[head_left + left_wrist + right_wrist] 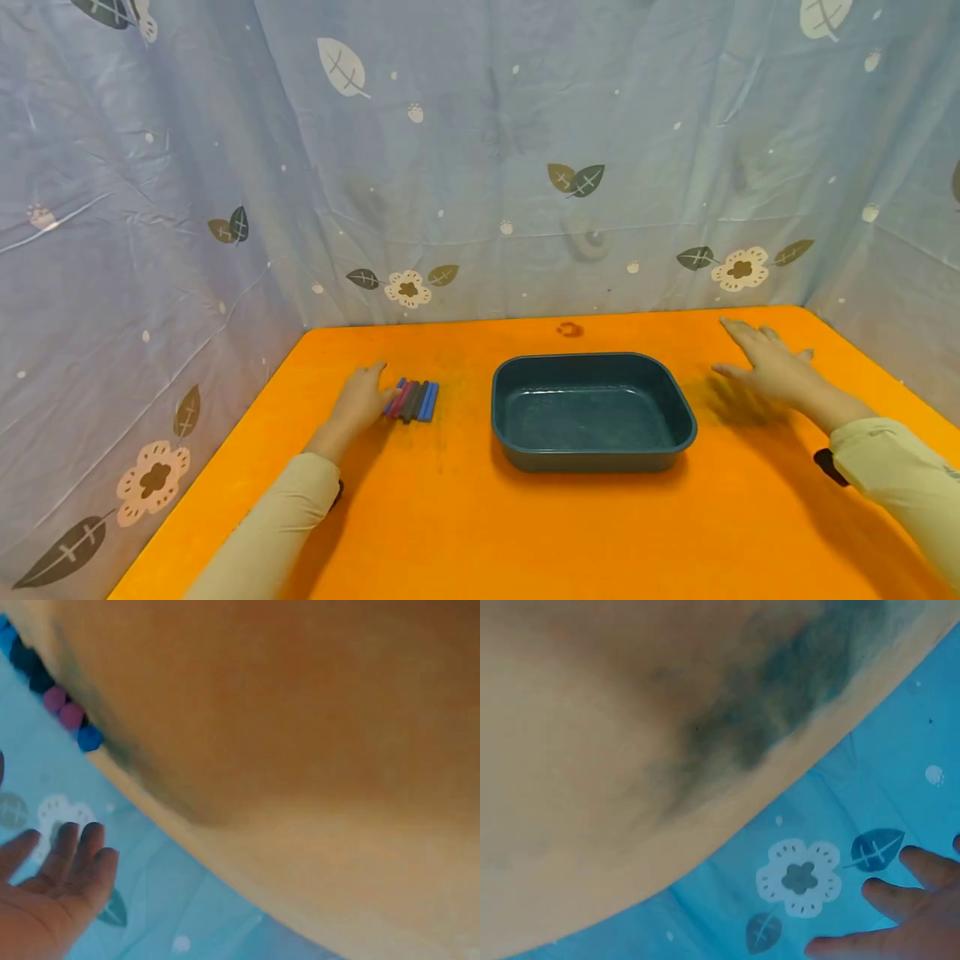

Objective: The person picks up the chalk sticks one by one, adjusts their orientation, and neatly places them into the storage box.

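A row of short, round-ended coloured sticks [420,402], blue, dark and reddish-pink, lies side by side on the orange table. Over the left end of that row hovers my left hand [360,402], fingers loosely extended and gripping nothing; whether a fingertip touches a stick I cannot tell. In the left wrist view the hand [60,896] appears apart from the stick ends [71,716]. My right hand [772,367] is held above the table at the right, fingers spread and holding nothing. The right wrist view shows its spread fingers [892,900] too.
Between the hands stands a deep, dark teal rectangular dish [592,462]. Dark smudges [738,400] mark the table [465,533] under the right hand, and a reddish stain [570,330] is near the back edge. A patterned blue-grey curtain [480,150] encloses the back and sides.
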Tool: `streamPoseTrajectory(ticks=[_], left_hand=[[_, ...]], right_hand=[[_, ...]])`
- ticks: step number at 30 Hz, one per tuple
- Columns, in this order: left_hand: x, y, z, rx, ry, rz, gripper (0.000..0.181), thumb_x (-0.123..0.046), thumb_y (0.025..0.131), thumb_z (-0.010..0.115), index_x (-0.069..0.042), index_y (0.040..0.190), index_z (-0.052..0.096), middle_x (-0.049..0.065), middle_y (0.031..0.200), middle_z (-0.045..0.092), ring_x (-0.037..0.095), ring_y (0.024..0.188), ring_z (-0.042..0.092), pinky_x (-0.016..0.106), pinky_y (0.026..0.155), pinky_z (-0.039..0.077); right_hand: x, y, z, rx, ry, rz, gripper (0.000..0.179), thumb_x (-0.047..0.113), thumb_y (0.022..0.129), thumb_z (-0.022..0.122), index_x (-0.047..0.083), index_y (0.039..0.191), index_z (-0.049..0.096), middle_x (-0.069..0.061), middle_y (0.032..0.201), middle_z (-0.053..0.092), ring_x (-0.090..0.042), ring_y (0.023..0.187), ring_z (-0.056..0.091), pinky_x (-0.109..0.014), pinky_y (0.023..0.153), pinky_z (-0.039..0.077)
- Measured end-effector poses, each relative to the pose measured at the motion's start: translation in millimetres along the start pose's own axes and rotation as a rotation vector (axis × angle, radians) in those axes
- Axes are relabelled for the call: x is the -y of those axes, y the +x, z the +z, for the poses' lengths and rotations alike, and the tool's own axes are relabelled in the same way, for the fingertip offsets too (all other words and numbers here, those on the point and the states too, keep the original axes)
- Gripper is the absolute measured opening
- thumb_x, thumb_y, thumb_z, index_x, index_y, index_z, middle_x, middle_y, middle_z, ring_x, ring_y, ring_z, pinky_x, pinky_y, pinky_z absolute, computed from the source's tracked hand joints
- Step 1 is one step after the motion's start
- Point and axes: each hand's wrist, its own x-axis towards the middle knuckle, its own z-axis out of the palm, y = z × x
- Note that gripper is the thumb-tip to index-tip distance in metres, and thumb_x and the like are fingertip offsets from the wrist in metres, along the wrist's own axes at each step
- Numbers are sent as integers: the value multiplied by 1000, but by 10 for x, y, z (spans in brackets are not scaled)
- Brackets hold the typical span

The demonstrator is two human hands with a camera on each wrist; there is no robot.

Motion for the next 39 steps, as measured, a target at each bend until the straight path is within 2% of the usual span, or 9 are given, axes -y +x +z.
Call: streamPoseTrajectory(ticks=[4,8,13,17,20,26,29,34,39], left_hand=[[42,-14,32,48,-120,-67,53,-14,99,58,14,140,37,36,137,43,48,125,43,55,101,41],[117,-58,36,34,-222,-110,47,-9,99,55,16,136,40,37,133,46,48,120,48,52,95,47],[200,-144,18,33,-229,-113,42,-6,98,55,19,130,45,37,125,51,48,113,53,50,89,50],[219,-142,15,52,-220,-122,42,-7,99,53,19,130,44,36,128,50,47,113,53,49,88,51],[234,-98,-5,83,-286,-154,42,-6,100,50,19,133,42,37,131,47,47,113,52,47,85,52],[337,34,-30,160,-477,-216,43,-8,102,49,17,136,41,35,129,51,39,105,57,33,72,51],[374,91,-39,209,-540,-236,43,-9,102,49,15,138,41,30,128,55,33,102,60,32,74,51],[350,149,-63,283,-577,-244,48,-12,103,49,16,140,37,28,126,57,23,93,62,35,81,52],[264,173,-47,308,-556,-273,50,-15,102,52,17,137,40,30,129,54,38,110,59,42,89,51]], right_hand=[[76,-42,0,-18,141,-7,82,34,102,52,-11,150,4,-43,146,14,-65,128,16,-80,97,17],[188,-113,32,-23,279,2,80,34,103,50,-9,151,2,-42,146,18,-63,129,21,-72,98,27],[312,-173,120,-27,454,18,75,29,104,50,-6,152,5,-38,147,24,-53,131,31,-63,100,35],[369,-206,219,-7,644,40,72,24,104,49,-4,153,4,-36,148,23,-9,113,60,-42,99,47],[404,-238,315,-6,790,38,72,21,103,51,-5,152,4,-33,148,23,19,96,49,-21,90,50],[466,-283,483,-13,969,55,71,13,102,53,-7,151,6,-28,147,22,17,99,52,-15,84,51],[503,-290,507,1,1025,86,72,12,102,53,-7,151,5,-32,149,16,16,98,53,-15,83,51],[553,-285,487,31,1051,113,72,13,102,52,-6,151,3,-33,150,10,16,95,53,-14,83,50],[587,-277,480,59,1059,121,70,10,103,50,-5,152,3,-33,150,10,16,94,53,-14,82,49]])
